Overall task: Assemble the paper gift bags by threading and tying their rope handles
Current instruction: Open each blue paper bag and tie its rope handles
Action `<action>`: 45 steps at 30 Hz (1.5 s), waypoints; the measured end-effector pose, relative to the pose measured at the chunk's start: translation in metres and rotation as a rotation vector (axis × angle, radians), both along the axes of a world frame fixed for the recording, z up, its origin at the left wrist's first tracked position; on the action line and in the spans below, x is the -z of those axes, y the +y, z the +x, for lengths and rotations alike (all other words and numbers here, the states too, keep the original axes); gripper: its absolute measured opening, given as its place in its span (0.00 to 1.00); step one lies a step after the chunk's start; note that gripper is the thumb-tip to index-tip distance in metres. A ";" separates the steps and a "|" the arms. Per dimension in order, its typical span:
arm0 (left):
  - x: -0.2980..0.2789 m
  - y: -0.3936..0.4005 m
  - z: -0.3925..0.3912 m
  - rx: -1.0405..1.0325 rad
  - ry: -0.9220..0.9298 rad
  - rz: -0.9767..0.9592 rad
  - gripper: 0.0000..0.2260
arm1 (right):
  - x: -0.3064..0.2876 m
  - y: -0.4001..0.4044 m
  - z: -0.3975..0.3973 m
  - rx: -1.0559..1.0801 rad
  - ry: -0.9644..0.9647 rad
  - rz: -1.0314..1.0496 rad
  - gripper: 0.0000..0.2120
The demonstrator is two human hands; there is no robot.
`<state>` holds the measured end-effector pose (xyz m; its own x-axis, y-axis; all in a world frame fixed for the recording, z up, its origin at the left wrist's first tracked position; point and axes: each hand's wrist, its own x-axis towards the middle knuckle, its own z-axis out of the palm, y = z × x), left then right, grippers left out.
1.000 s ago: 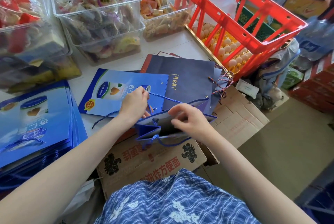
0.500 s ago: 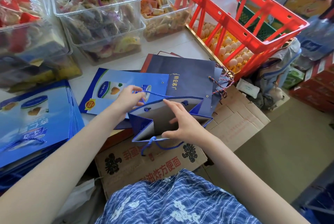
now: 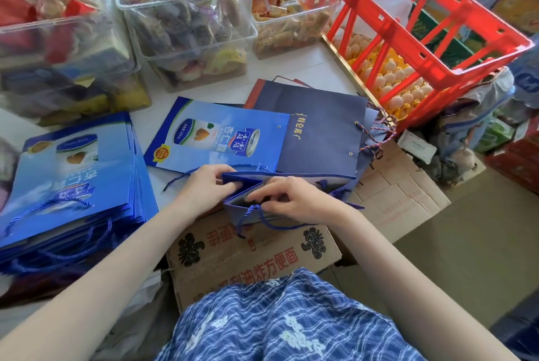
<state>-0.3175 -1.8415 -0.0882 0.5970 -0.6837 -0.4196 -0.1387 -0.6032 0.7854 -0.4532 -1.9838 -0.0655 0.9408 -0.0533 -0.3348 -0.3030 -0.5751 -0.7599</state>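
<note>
A blue paper gift bag (image 3: 294,178) lies in front of me with its mouth spread open. My left hand (image 3: 205,185) grips the bag's left top edge, fingers curled over the rim. My right hand (image 3: 287,198) sits at the bag's near edge, its fingertips pinching the bag's near wall by the hole where the blue rope handle (image 3: 256,222) hangs out in a loop. A second blue rope (image 3: 186,174) trails from behind my left hand onto the table.
A flat blue bag (image 3: 224,134) and dark navy bags (image 3: 323,130) lie beyond. A stack of blue bags with handles (image 3: 73,182) sits left. Clear snack bins (image 3: 186,16) stand behind. A red crate (image 3: 417,19) and cardboard boxes (image 3: 253,255) are near.
My right hand drew back from inside the bag's mouth to its near edge at the rope. My left hand shifted from the rope to the bag's left rim. The bag's mouth flattened.
</note>
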 end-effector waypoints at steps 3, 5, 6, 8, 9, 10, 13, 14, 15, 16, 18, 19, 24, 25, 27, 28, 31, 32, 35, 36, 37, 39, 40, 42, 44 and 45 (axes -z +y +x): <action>0.001 -0.003 0.006 -0.045 0.054 -0.025 0.04 | 0.001 0.008 0.005 -0.060 0.021 -0.058 0.10; 0.000 -0.005 0.010 -0.041 0.036 -0.027 0.03 | -0.001 0.008 0.005 -0.014 0.008 -0.058 0.06; 0.000 -0.007 0.012 -0.037 0.008 -0.026 0.03 | -0.002 0.007 0.004 0.026 -0.001 -0.044 0.04; -0.004 -0.010 0.012 -0.042 -0.033 -0.037 0.04 | -0.002 0.003 0.002 0.147 -0.028 -0.014 0.03; -0.007 -0.012 0.011 -0.046 -0.052 -0.049 0.05 | -0.002 0.000 0.001 0.218 -0.043 -0.002 0.02; -0.011 -0.014 0.009 -0.051 -0.085 -0.065 0.06 | -0.002 -0.002 0.000 0.282 -0.055 0.004 0.02; -0.027 -0.020 0.004 -0.034 -0.230 -0.132 0.05 | -0.003 -0.009 0.002 0.398 -0.053 0.049 0.03; -0.032 -0.022 0.001 -0.026 -0.272 -0.158 0.05 | -0.004 -0.011 0.003 0.430 -0.060 0.109 0.03; -0.036 -0.023 -0.003 -0.023 -0.311 -0.183 0.04 | -0.006 -0.012 0.003 0.468 -0.078 0.190 0.03; -0.039 -0.024 -0.006 -0.027 -0.351 -0.206 0.04 | -0.007 -0.013 0.004 0.507 -0.101 0.275 0.03; -0.045 -0.025 -0.012 -0.043 -0.420 -0.225 0.03 | -0.012 -0.015 0.005 0.585 -0.156 0.409 0.01; -0.048 -0.024 -0.013 -0.049 -0.408 -0.213 0.03 | -0.013 -0.016 0.006 0.636 -0.180 0.455 0.01; -0.056 -0.026 -0.016 -0.090 0.340 0.017 0.15 | -0.011 -0.021 0.007 0.798 -0.303 0.542 0.05; -0.055 -0.029 -0.015 -0.113 0.421 0.043 0.16 | -0.012 -0.019 0.007 0.782 -0.320 0.581 0.04; -0.053 -0.034 -0.014 -0.195 0.522 0.029 0.15 | -0.014 -0.015 0.007 0.695 -0.317 0.668 0.05; -0.052 -0.037 -0.012 -0.239 0.538 0.011 0.14 | -0.016 -0.013 0.007 0.625 -0.301 0.678 0.05; -0.051 -0.041 -0.010 -0.276 0.472 0.001 0.10 | -0.020 -0.006 0.005 0.478 -0.252 0.634 0.05; -0.049 -0.042 -0.009 -0.268 0.450 0.001 0.09 | -0.022 -0.005 0.004 0.472 -0.244 0.625 0.05; -0.043 -0.039 -0.007 -0.234 0.396 -0.005 0.07 | -0.025 -0.010 0.002 0.554 -0.223 0.579 0.05; -0.041 -0.037 -0.007 -0.217 0.351 -0.014 0.05 | -0.024 -0.013 0.002 0.593 -0.216 0.558 0.04; -0.040 -0.035 -0.009 -0.189 0.284 -0.025 0.03 | -0.023 -0.016 0.001 0.623 -0.215 0.515 0.02; -0.037 -0.032 -0.013 -0.088 0.049 -0.031 0.03 | -0.020 -0.019 0.002 0.649 -0.202 0.347 0.03; -0.035 -0.030 -0.015 -0.018 -0.114 -0.023 0.03 | -0.020 -0.019 0.004 0.652 -0.189 0.253 0.04; -0.033 -0.027 -0.019 0.111 -0.425 -0.019 0.04 | -0.019 -0.017 0.009 0.670 -0.187 0.104 0.09; -0.031 -0.024 -0.022 0.191 -0.588 -0.062 0.05 | -0.020 -0.014 0.015 0.663 -0.202 0.021 0.10; -0.030 -0.023 -0.022 0.220 -0.630 -0.086 0.06 | -0.020 -0.014 0.017 0.642 -0.200 -0.012 0.08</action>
<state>-0.3393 -1.8648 -0.0585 0.5533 -0.8327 0.0244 -0.6985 -0.4478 0.5582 -0.4360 -1.9973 -0.0458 0.7651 -0.6254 -0.1533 -0.4415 -0.3363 -0.8318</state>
